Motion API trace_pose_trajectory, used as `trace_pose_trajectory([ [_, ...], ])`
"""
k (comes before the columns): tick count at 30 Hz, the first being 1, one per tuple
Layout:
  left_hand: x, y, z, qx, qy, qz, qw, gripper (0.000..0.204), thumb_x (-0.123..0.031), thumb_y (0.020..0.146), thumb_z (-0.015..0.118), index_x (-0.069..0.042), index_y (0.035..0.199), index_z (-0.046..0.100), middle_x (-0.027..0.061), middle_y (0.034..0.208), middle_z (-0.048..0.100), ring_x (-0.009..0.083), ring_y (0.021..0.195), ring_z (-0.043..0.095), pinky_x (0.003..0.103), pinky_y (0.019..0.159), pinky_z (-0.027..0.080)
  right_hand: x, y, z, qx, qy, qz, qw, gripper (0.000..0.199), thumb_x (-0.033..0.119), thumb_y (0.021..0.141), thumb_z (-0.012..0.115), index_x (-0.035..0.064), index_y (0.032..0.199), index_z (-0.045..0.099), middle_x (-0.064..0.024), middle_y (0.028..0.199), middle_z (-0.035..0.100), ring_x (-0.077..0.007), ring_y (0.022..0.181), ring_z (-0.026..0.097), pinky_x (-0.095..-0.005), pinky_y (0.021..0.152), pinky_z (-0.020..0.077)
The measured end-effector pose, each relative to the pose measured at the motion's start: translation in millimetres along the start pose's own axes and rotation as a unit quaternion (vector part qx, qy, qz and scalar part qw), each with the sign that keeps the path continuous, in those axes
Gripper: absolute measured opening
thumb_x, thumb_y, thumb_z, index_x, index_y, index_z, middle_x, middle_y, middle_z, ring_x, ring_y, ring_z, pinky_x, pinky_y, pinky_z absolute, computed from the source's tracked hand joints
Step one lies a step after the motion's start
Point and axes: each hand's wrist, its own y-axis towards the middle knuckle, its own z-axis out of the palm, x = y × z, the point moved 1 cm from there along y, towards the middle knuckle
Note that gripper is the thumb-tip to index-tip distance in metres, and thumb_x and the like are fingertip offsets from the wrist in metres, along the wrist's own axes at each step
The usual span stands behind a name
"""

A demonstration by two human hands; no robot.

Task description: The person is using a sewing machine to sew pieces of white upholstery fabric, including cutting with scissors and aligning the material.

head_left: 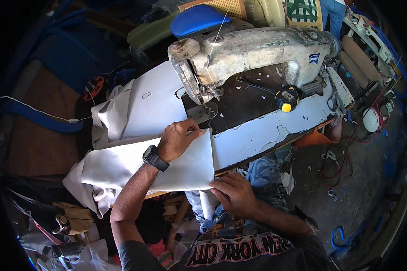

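Observation:
A pale, smooth sheet of upholstery material (190,169) lies folded over the near left of the sewing table, its straight right edge just past my hands. My left hand (178,140), with a black watch on the wrist, is closed on the sheet's far edge, fingers curled near the needle area. At the near right corner my right hand (233,194) pinches the sheet between thumb and fingers. Just beyond stands a worn, pale sewing machine (253,49), its needle end close to my left fingertips. Thread hangs around the needle.
A black and yellow tape measure (286,99) and small white scraps lie on the machine's dark bed. The tabletop (253,140) has peeling white laminate. More bunched material (111,119) lies at left, near a red reel (94,88). A blue padded seat (199,20) stands behind; red cables trail across the right floor.

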Motion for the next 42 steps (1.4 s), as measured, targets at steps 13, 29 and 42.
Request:
trace_pose_trajectory([
  [13,-5,8,-5,0.050,0.048,-0.032,0.997,0.024,-0.026,0.096,0.076,-0.003,0.096,0.071,0.0136,0.085,0.075,0.0298,0.074,0.073,0.042,0.069,0.056,-3,-3,1,-0.002,0.018,0.012,1.000,0.018,0.002,0.087,0.076,0.0006,0.105,0.073,-0.0129,0.091,0.073,-0.0293,0.080,0.067,-0.0407,0.072,0.0552],
  [29,-8,11,-2,0.045,0.020,-0.083,0.995,0.026,-0.029,0.093,0.080,-0.004,0.100,0.078,0.0093,0.084,0.077,0.0183,0.074,0.072,0.035,0.071,0.057,-6,-10,3,0.026,0.024,0.023,0.999,0.021,0.001,0.085,0.076,0.0039,0.106,0.076,-0.0075,0.088,0.075,-0.0247,0.079,0.066,-0.0375,0.072,0.0552],
  [42,-22,-3,16,-0.037,0.108,0.027,0.993,0.016,-0.019,0.088,0.080,-0.007,0.095,0.072,0.0091,0.095,0.071,0.0287,0.093,0.069,0.044,0.085,0.054,-2,-15,3,0.007,0.032,0.022,0.999,0.022,0.003,0.086,0.077,0.0020,0.108,0.074,-0.0134,0.096,0.075,-0.0289,0.085,0.069,-0.0397,0.075,0.0571],
])
